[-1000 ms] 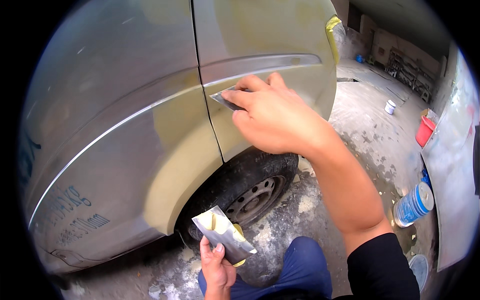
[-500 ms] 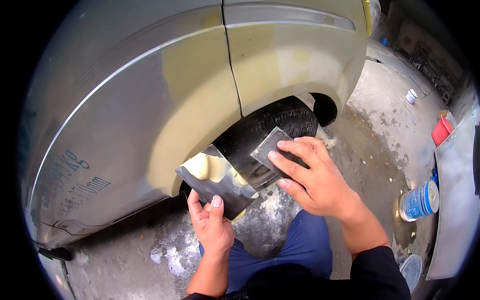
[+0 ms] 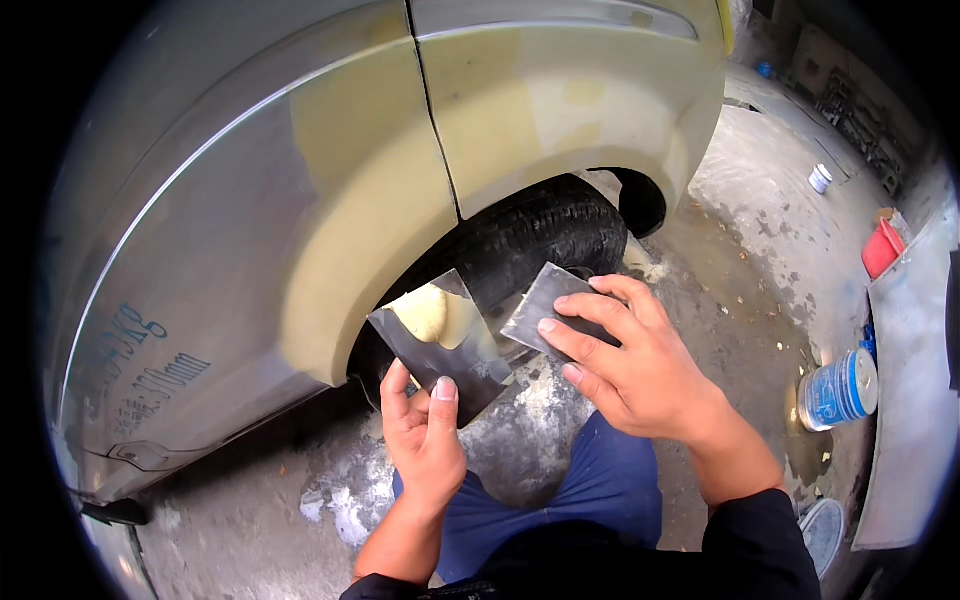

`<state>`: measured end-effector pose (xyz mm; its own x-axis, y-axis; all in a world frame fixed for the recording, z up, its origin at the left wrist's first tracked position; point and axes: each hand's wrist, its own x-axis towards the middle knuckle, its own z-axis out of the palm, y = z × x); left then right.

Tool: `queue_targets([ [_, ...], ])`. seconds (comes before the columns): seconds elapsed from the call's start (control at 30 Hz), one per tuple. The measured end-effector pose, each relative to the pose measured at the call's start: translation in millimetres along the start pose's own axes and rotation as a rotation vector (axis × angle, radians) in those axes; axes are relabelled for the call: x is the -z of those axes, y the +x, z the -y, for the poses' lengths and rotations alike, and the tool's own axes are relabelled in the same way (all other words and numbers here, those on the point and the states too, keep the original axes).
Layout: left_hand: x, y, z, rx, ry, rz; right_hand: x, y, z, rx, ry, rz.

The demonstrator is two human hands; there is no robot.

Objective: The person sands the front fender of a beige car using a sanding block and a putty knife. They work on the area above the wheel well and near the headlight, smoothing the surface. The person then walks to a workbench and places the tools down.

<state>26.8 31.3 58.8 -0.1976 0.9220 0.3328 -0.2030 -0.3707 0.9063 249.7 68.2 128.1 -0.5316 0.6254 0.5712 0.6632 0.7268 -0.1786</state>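
Head view: L hand (image 3: 425,447) pinches a dark-grey rectangular plate (image 3: 452,364) w/ a pale-yellow paste blob (image 3: 422,313) at its 11 o'clock, R hand (image 3: 630,362), fingers spread, holds a flat grey spreader (image 3: 541,304) at the plate's 2 o'clock, & too much tilt could prob slide paste off.

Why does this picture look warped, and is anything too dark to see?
Head view: the wide lens bows edges toward a black, rounded rim; head view: the left hand and right hand are well lit and fairly sharp; head view: the shelves at upper right lie in shadow, details unclear.
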Motion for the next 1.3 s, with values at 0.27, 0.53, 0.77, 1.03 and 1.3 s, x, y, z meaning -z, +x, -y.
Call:
queue_targets([
  [0.27, -14, -4, -3, 0.055, 0.0, 0.119, -27, -6, 17, 0.037, 0.067, 0.019],
  [0.53, 1, -11, 5, -0.078, 0.16, 0.024, 17, 34, -61, -0.197, -0.025, -0.302],
  [0.77, 10, -44, 33, 0.269, -0.095, 0.072, 25, 112, -84, -0.247, -0.266, -0.408],
  [1.03, 13, -58, 42, 0.394, -0.157, 0.016, 13, 138, -78, -0.223, -0.317, -0.477],
  [1.3, 16, -56, 51, 0.363, -0.204, -0.003, 12, 134, -73, -0.233, -0.33, -0.39],
])
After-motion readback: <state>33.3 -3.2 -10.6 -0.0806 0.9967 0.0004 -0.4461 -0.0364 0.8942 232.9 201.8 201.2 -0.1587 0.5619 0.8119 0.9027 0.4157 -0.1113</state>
